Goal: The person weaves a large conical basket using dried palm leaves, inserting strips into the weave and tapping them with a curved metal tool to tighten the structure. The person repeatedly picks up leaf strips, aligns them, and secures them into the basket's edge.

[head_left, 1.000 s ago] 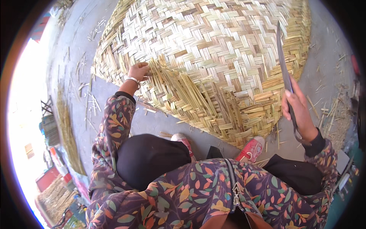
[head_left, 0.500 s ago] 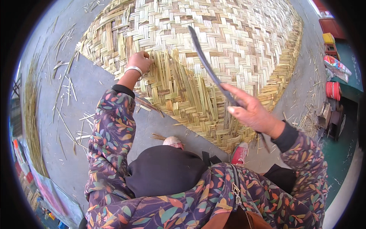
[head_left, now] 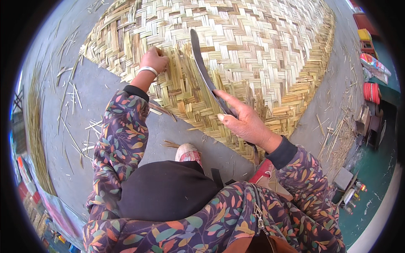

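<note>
the person squats on the grey concrete floor [head_left: 105, 97] at the near edge of a big woven bamboo mat [head_left: 236, 46], which spreads away from them across most of the view. the left hand [head_left: 154, 60] is out on the mat's loose edge, fingers curled down and pinched closed around the free ends of some strips [head_left: 171, 63] that stick out of the weave; a pale bangle [head_left: 148, 70] sits on that wrist. the right hand [head_left: 244, 122] has its grip closed around the handle of a long dark blade [head_left: 202, 69], the forefinger laid out along it. the blade runs up and to the left from the hand, lying over the mat just beside the upright strip ends, its tip not far right of the left hand. whether the edge touches the weave i cannot tell.

both arms wear a dark sleeve [head_left: 122, 139] printed with coloured leaves, with a black cuff at each wrist. a pinkish shoe [head_left: 188, 152] pokes out onto the floor just short of the mat's edge, and a red one [head_left: 262, 170] shows under the right forearm, partly hidden. thin bamboo splinters [head_left: 71, 92] lie scattered on the floor to the left, and more litter the floor [head_left: 337, 135] to the right of the mat. far right, near a green patch of floor, sit a red spool [head_left: 372, 92] and a yellow box [head_left: 365, 36].
</note>
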